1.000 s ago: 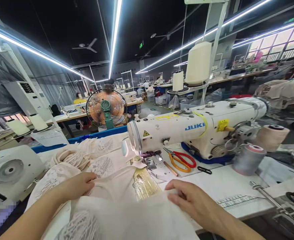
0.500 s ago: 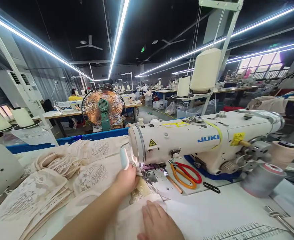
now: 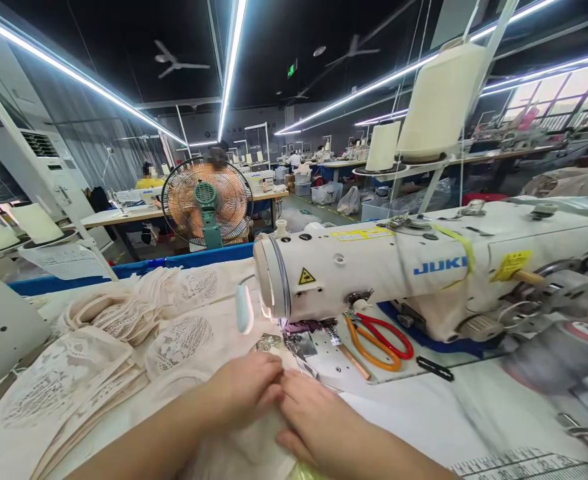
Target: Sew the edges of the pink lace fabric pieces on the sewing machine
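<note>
At lower centre, the left hand (image 3: 244, 393) and right hand (image 3: 314, 423) press flat, grips holding nothing, on cream fabric (image 3: 239, 453) just before the sewing machine (image 3: 374, 273).

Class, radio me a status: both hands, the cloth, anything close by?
Left hand and right hand together, pressing cream fabric before the sewing machine. Scissors lie clear, beside the needle area.
</note>
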The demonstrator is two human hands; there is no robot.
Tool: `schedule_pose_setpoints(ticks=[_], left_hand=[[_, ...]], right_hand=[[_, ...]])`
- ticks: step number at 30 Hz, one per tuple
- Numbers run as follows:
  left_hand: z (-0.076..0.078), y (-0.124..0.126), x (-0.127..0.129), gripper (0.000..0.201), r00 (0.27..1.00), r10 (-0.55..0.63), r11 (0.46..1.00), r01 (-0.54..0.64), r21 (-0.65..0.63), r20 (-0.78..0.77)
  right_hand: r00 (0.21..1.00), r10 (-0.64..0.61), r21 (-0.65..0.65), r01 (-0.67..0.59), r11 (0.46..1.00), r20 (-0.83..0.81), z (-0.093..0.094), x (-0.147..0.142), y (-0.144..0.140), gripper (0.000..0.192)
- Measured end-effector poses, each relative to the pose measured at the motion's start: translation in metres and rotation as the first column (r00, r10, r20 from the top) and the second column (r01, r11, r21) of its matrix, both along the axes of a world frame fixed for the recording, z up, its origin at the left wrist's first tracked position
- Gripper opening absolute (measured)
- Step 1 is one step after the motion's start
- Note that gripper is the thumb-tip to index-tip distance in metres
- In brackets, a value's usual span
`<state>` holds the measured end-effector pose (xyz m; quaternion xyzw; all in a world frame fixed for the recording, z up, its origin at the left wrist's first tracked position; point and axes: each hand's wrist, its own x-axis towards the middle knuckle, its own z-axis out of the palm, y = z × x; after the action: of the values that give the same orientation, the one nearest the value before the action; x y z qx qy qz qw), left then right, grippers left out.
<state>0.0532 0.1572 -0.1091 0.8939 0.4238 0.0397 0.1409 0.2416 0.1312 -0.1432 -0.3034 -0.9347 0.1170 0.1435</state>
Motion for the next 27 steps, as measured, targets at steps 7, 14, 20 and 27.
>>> schedule_pose_setpoints(ticks=[7, 14, 20, 27], left_hand=[[-0.017, -0.018, 0.001, 0.046, 1.0, -0.005, 0.998, 0.006, 0.066, -0.013], [-0.01, -0.005, 0.009, 0.043, 0.999, -0.006, 0.998, 0.008, 0.063, -0.047], [-0.012, 0.001, 0.01, 0.038, 1.0, -0.012, 0.995, 0.013, 0.102, -0.011], [-0.013, 0.002, 0.01, 0.042, 0.998, -0.007, 0.992, 0.015, 0.123, -0.064]], right_hand=[[0.996, 0.047, 0.344, -0.019, 0.939, -0.073, -0.022, 0.021, -0.015, 0.042], [0.996, 0.022, 0.555, 0.032, 0.832, -0.09, -0.03, 0.045, -0.02, 0.031], [0.988, -0.038, 0.526, 0.112, 0.843, -0.15, -0.029, 0.043, -0.02, 0.032], [0.987, 0.03, 0.564, 0.063, 0.823, -0.155, -0.03, 0.045, -0.017, 0.031]])
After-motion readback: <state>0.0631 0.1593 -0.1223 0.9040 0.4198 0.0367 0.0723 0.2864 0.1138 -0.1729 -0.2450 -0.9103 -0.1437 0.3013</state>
